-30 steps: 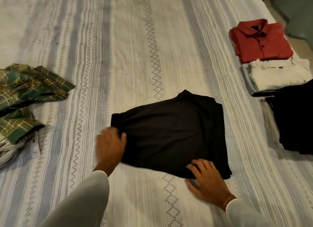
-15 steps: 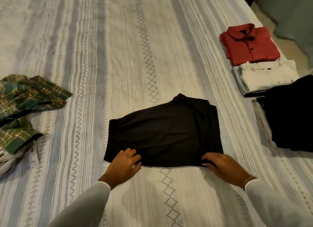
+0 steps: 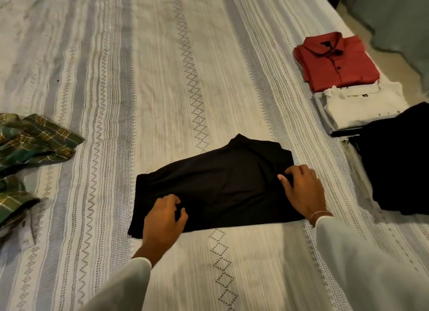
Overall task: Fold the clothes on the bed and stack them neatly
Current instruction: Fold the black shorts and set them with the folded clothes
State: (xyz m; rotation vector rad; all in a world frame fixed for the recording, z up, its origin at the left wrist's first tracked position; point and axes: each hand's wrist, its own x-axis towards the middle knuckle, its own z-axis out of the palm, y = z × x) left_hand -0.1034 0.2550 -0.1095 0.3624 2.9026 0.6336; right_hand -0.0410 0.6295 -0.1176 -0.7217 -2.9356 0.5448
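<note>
Striped bed (image 3: 162, 78), hands on black garment (image 3: 216, 185)

no readable text, labels, brands or numbers on any garment or bedding

Folded garment (image 3: 216, 185) mid-bed under both hands, crumpled shirt (image 3: 27, 148) left, 3 folded piles (image 3: 362, 106) right

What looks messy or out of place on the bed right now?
The green plaid shirt lies crumpled and unfolded at the left edge, unlike the red shirt and white shirt folded at the right. The black garment under both hands sits slightly askew, its left edge uneven.
</note>
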